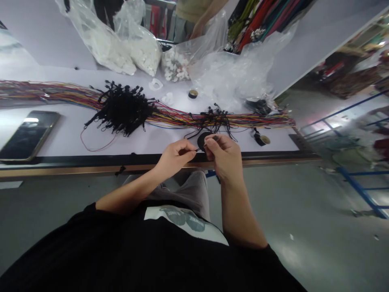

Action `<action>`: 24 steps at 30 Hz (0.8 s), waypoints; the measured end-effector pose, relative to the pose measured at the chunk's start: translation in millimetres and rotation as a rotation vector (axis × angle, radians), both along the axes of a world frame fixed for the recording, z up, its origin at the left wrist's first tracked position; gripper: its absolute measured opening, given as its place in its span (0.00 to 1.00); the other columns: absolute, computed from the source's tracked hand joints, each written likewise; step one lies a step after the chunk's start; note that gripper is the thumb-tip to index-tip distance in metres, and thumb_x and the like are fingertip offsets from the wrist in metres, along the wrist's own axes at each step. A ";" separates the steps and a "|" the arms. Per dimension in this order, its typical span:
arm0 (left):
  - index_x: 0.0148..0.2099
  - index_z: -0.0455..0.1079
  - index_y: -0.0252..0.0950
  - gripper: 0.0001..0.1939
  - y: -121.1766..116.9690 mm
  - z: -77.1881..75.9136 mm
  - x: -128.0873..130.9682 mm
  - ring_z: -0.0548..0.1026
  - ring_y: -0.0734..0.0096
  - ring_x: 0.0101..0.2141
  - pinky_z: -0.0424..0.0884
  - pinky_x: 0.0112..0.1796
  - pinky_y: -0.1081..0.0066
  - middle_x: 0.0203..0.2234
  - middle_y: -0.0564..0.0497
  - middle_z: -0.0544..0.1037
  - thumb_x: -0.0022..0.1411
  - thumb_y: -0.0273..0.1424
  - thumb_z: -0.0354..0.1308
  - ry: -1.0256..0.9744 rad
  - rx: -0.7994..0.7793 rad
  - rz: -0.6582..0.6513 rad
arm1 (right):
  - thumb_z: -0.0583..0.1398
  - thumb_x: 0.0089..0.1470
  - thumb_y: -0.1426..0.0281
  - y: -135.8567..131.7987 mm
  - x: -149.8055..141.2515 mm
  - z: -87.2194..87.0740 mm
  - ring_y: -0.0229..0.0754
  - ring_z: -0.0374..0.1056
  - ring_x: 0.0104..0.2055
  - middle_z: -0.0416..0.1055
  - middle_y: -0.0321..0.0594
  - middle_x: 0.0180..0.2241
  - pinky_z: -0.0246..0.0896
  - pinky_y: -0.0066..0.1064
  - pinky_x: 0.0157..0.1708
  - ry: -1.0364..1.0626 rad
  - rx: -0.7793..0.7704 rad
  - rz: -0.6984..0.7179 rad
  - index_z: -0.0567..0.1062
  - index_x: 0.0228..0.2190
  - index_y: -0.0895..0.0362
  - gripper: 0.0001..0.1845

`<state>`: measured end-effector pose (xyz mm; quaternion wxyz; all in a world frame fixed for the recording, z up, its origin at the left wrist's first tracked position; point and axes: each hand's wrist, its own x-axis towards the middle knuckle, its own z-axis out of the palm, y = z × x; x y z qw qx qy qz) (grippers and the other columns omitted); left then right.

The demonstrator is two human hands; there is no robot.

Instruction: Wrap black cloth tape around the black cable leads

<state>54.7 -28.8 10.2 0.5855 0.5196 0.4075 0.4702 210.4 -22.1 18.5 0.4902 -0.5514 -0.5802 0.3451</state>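
Near the front edge of the bench, my left hand (178,156) pinches a thin dark wire between thumb and fingertips. Close beside it on the right, my right hand (226,156) is closed around the side of a round black roll of tape (203,141); its fingers partly cover the roll. Just beyond both hands lies a bundle of coloured wires (176,118) running across the bench. Short black wire ends with connectors (216,118) fan out from it towards my hands.
A big heap of black connectors (123,107) sits on the wires to the left. A phone (28,136) lies at far left. More tape rolls (193,94) and plastic bags of white parts (176,65) stand behind. Across the bench, a person's arm (209,16) shows.
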 end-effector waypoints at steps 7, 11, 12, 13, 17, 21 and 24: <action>0.30 0.68 0.33 0.02 0.5 -5.8 -0.2 0.65 0.83 0.22 0.60 0.26 0.79 0.19 0.58 0.69 0.50 0.23 0.58 -0.099 -0.027 -0.007 | 0.59 0.51 0.58 0.0 -10.6 3.5 0.39 0.69 0.31 0.73 0.37 0.27 0.64 0.32 0.35 -0.400 0.309 -0.133 0.75 0.29 0.54 0.12; 0.27 0.67 0.32 0.04 3.6 -6.4 -0.9 0.56 0.87 0.14 0.49 0.17 0.80 0.12 0.61 0.62 0.48 0.24 0.60 -0.247 -0.173 -0.005 | 0.58 0.51 0.54 5.6 6.9 0.7 0.36 0.66 0.25 0.71 0.35 0.28 0.63 0.29 0.24 -0.164 0.151 0.113 0.73 0.39 0.53 0.19; 0.27 0.67 0.32 0.04 5.0 -6.4 -1.3 0.54 0.87 0.13 0.47 0.16 0.80 0.11 0.62 0.61 0.48 0.24 0.61 -0.289 -0.209 0.004 | 0.57 0.52 0.53 7.1 14.7 -1.3 0.36 0.67 0.25 0.72 0.36 0.31 0.63 0.29 0.23 -0.130 0.119 0.167 0.72 0.43 0.53 0.21; 0.27 0.67 0.32 0.04 6.6 -6.5 -1.7 0.54 0.87 0.12 0.45 0.16 0.80 0.11 0.62 0.60 0.47 0.24 0.61 -0.330 -0.238 0.016 | 0.55 0.53 0.53 8.6 23.3 -4.1 0.37 0.67 0.27 0.73 0.38 0.34 0.64 0.29 0.23 -0.141 0.103 0.177 0.70 0.46 0.53 0.23; 0.25 0.66 0.32 0.06 13.4 -7.7 -2.8 0.55 0.88 0.12 0.44 0.15 0.81 0.12 0.61 0.63 0.44 0.23 0.61 -0.443 -0.303 0.064 | 0.58 0.49 0.64 14.4 54.2 -22.7 0.46 0.69 0.38 0.73 0.44 0.41 0.67 0.43 0.39 -0.616 0.139 0.008 0.71 0.46 0.54 0.20; 0.25 0.65 0.32 0.06 14.6 -8.1 -0.8 0.56 0.88 0.12 0.45 0.15 0.82 0.12 0.61 0.62 0.45 0.22 0.61 -0.446 -0.296 0.086 | 0.58 0.46 0.71 17.0 59.2 -40.5 0.55 0.64 0.51 0.69 0.49 0.49 0.61 0.52 0.48 -0.892 0.135 0.039 0.75 0.40 0.54 0.16; 0.26 0.66 0.32 0.04 11.5 -8.0 1.6 0.55 0.87 0.13 0.47 0.16 0.81 0.12 0.61 0.62 0.49 0.22 0.58 -0.378 -0.221 0.113 | 0.59 0.47 0.67 10.3 48.3 -41.1 0.53 0.65 0.50 0.71 0.47 0.46 0.60 0.50 0.50 -0.722 0.164 0.069 0.75 0.37 0.54 0.13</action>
